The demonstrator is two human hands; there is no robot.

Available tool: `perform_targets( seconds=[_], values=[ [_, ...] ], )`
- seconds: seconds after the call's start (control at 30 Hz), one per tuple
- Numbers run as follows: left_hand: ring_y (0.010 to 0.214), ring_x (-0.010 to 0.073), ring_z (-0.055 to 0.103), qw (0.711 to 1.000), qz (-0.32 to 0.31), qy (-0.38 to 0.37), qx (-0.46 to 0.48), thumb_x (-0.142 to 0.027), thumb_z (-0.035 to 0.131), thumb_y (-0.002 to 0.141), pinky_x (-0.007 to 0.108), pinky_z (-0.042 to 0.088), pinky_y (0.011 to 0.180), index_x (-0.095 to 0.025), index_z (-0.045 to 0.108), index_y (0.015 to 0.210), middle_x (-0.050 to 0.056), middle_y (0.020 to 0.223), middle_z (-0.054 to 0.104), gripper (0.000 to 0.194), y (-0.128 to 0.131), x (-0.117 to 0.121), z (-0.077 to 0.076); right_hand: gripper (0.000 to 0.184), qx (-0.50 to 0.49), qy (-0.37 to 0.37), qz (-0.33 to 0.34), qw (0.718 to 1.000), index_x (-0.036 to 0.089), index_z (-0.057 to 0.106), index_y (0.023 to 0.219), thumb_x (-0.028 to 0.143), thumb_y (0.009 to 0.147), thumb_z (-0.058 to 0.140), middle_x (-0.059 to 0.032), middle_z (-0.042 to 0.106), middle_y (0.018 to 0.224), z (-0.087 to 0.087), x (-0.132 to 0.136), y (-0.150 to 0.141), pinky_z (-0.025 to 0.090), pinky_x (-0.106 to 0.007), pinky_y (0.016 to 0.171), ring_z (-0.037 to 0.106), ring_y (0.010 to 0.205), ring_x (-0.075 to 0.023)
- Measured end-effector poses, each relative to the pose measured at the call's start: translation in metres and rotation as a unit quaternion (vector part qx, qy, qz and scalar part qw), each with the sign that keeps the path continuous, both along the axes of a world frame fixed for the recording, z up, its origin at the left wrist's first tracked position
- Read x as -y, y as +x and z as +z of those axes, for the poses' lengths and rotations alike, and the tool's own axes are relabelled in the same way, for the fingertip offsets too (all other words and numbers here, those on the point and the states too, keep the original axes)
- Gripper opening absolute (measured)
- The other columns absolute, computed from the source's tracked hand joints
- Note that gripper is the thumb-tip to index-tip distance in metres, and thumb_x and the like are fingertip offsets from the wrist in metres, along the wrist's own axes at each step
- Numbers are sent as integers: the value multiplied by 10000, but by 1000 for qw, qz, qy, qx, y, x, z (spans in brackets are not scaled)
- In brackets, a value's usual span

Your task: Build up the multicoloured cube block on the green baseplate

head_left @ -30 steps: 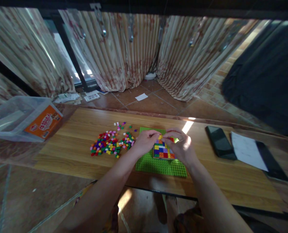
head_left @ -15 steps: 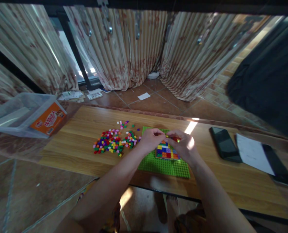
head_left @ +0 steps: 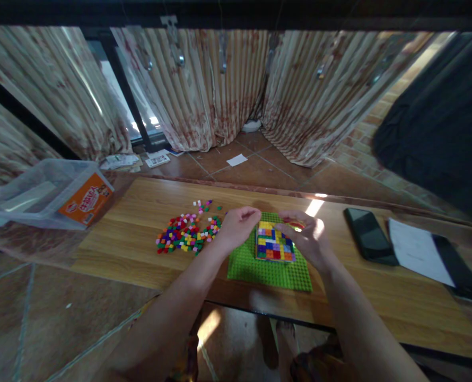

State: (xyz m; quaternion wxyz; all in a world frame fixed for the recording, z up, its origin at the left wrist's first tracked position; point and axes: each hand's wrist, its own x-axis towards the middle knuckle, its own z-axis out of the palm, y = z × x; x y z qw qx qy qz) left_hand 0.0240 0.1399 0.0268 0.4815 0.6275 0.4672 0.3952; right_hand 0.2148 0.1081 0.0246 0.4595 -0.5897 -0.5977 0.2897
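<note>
A rectangular block of multicoloured toy bricks [head_left: 274,248] is on a green studded baseplate [head_left: 268,277] on the wooden table. My left hand [head_left: 239,228] hovers over the plate's left part, left of the brick block. Its thumb and fingertips are pinched together, and whatever may be between them is too small to make out. At the block's upper right is my right hand [head_left: 309,236], thumb and forefinger apart with a gap between them. Something red and yellow shows behind its fingers, mostly hidden. Left of the plate lies a pile of loose small bricks [head_left: 184,233].
A clear plastic box [head_left: 61,185] with an orange label stands left of the table [head_left: 116,233]. To the right lie a black phone [head_left: 367,233], a white paper sheet [head_left: 417,249] and another dark flat device [head_left: 462,270]. Curtains [head_left: 220,95] hang beyond the table.
My hands, which met above the brick block, have moved apart. The left went left and the right slightly right, uncovering more of the block's top.
</note>
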Motion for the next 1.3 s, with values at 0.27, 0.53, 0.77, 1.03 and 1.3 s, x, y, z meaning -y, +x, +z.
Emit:
perform_targets(
  seconds=[0.27,0.53,0.77,1.03,1.3],
  values=[
    [870,201,664,951,18,68,-301,-86,513,777,346,507,868,-152,739,895,81,922,742,263,-69,-16,14,227,-2,16,-32,999,188,724,862,384,755,682,-73,727,879,-3,0,3,565,-416,771,685,821,-226],
    [917,256,634,895,-27,124,-428,-81,556,711,404,475,908,-164,761,874,112,899,717,275,-74,-6,10,195,31,5,-40,999,208,727,851,375,777,659,-61,728,881,3,3,-4,561,-402,770,682,830,-227],
    [923,252,615,877,-49,136,-457,-124,615,708,394,472,915,-176,765,796,109,882,677,182,-71,-3,8,235,45,8,-34,998,196,729,864,401,782,650,-72,731,894,2,4,-5,551,-416,800,681,841,-232],
    [920,217,607,863,-59,117,-488,-125,599,730,338,473,881,-165,751,855,98,933,675,202,-74,-3,11,239,45,8,-30,998,196,726,863,407,783,644,-68,728,887,5,5,-7,551,-401,786,678,829,-227],
    [880,226,606,874,-43,136,-464,-104,613,699,352,481,837,-164,720,814,88,889,672,168,-76,-5,5,219,44,6,-26,999,195,723,852,388,787,643,-63,722,882,6,5,-7,547,-377,766,670,821,-216]
  ],
)
